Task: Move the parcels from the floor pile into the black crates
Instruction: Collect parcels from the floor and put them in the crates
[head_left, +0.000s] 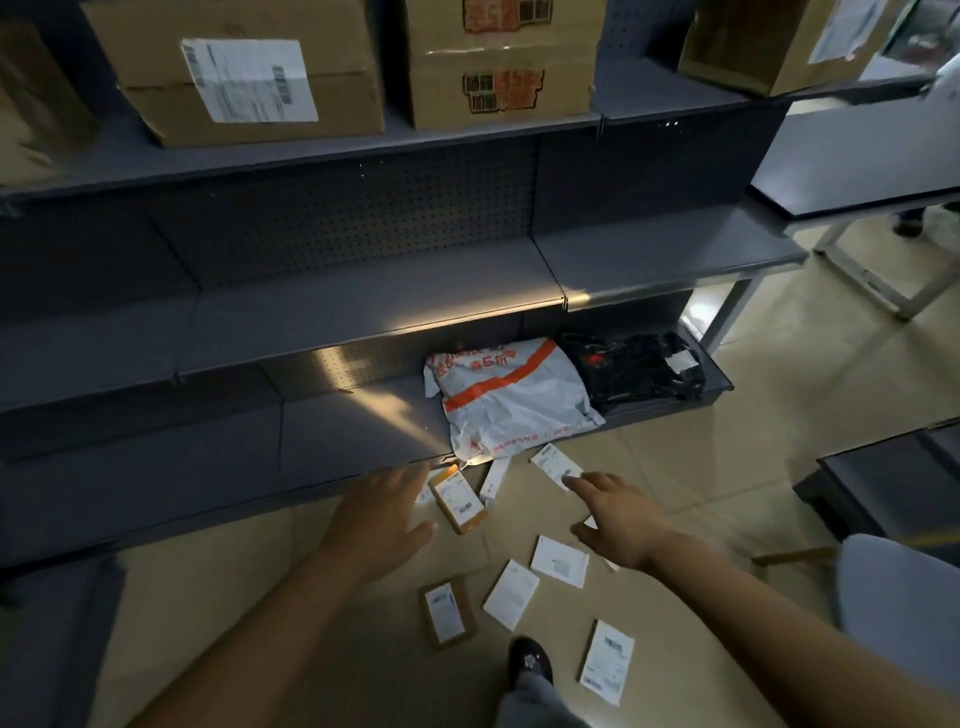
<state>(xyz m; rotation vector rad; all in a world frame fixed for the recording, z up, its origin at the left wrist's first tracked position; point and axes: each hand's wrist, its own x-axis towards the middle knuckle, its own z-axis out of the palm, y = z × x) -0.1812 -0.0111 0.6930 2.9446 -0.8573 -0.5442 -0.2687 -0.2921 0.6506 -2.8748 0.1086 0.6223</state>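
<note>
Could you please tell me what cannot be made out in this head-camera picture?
- Print on the white flat parcels on the floor: too small, blurred.
- Black crates: none identifiable; the dark object at right is cut off by the edge.
- Small brown cardboard parcel: partly hidden behind the left hand.

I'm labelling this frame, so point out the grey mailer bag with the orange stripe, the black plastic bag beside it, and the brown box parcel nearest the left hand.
Grey mailer bag with orange stripe (511, 400): head view, middle of bag.
Black plastic bag (631, 371): head view, centre.
Brown box parcel (458, 499): head view, its white label.
</note>
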